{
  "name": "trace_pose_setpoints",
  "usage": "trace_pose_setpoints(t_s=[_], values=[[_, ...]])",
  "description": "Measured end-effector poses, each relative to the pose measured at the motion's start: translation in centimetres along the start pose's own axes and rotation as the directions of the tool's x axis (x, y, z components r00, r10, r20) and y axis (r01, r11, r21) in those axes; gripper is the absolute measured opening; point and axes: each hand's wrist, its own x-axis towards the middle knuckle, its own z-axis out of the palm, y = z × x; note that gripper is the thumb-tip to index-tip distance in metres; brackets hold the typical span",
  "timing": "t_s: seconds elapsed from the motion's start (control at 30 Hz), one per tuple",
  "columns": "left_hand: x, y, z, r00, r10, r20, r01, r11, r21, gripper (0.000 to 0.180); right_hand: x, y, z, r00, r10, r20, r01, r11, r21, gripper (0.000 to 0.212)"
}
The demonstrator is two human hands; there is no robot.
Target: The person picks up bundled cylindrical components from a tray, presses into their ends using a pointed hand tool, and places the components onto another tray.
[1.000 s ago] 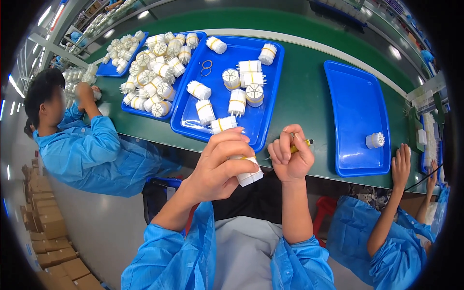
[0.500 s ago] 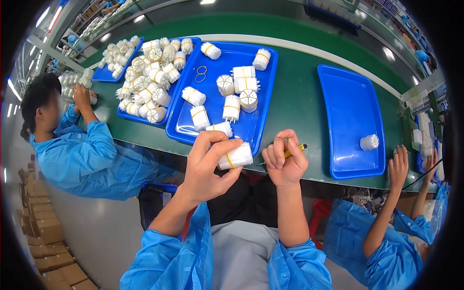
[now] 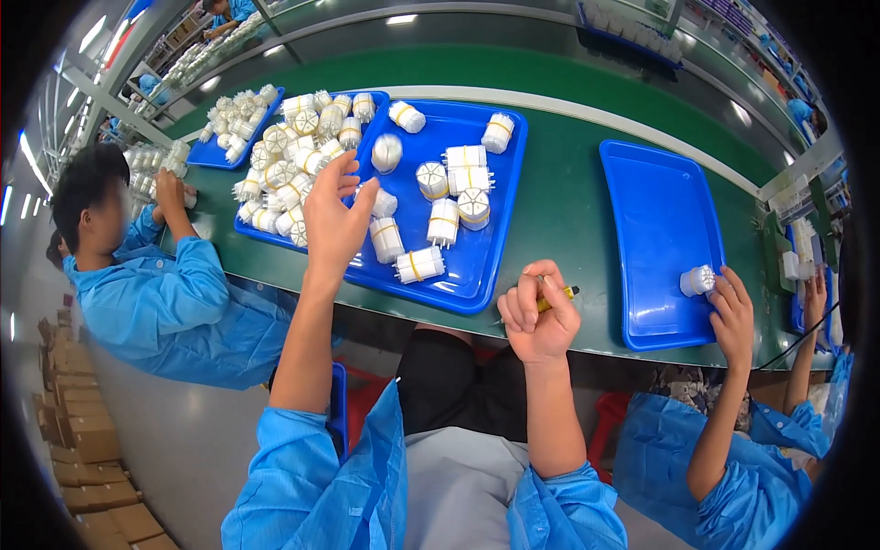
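Observation:
My left hand (image 3: 337,220) hovers over the left edge of the middle blue tray (image 3: 477,291), fingers apart and nothing held. Just beyond its fingertips is a blurred white cylinder (image 3: 387,153) in that tray. Several more white cylindrical parts with yellow bands and thin pins lie there, one on its side near the front (image 3: 420,265). A further cylinder (image 3: 383,203) is partly covered by my thumb. In front of the tray's right corner, my right hand (image 3: 543,316) is closed around a slim yellow-and-black tool (image 3: 556,299), mostly hidden by the fingers.
Left of the middle tray, another blue tray (image 3: 266,230) is heaped with white cylinders. A co-worker (image 3: 147,266) sits at left. On the right, another person's hand (image 3: 733,316) touches a white cylinder (image 3: 697,280) in a blue tray (image 3: 655,220). The green table (image 3: 559,183) runs beneath.
My left hand has let go of the white cylinder and moved left and away over the trays. My right hand stays put with the tool. The right co-worker's hand has reached the cylinder there.

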Motion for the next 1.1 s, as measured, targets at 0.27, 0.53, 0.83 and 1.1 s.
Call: trace_pose_setpoints(t_s=[0.27, 0.53, 0.83, 1.1], values=[[2.5, -0.7, -2.5, 0.698, 0.304, 0.648, -0.6, 0.743, 0.298, 0.045, 0.0, 0.0, 0.2, 1.0, 0.003, 0.003, -0.003, 1.0, 0.011, 0.027], [1.8, -0.8, -2.7, 0.952, 0.051, 0.302, -0.075, 0.995, 0.066, 0.044, -0.2, 0.2, 0.4, 1.0, -0.005, -0.008, 0.005, 1.0, 0.02, 0.027], [-4.0, 5.2, -3.0, 0.908, -0.089, 0.41, 0.312, 0.796, -0.518, 0.039, -0.2, 0.0, 0.7, 0.999, -0.011, -0.033, 0.011, 1.0, -0.004, 0.026], [-6.3, 5.9, -3.5, 0.88, -0.052, 0.472, 0.381, 0.672, -0.635, 0.043, -0.2, 0.1, 0.7, 0.999, -0.017, -0.031, 0.016, 1.0, -0.012, 0.026]])
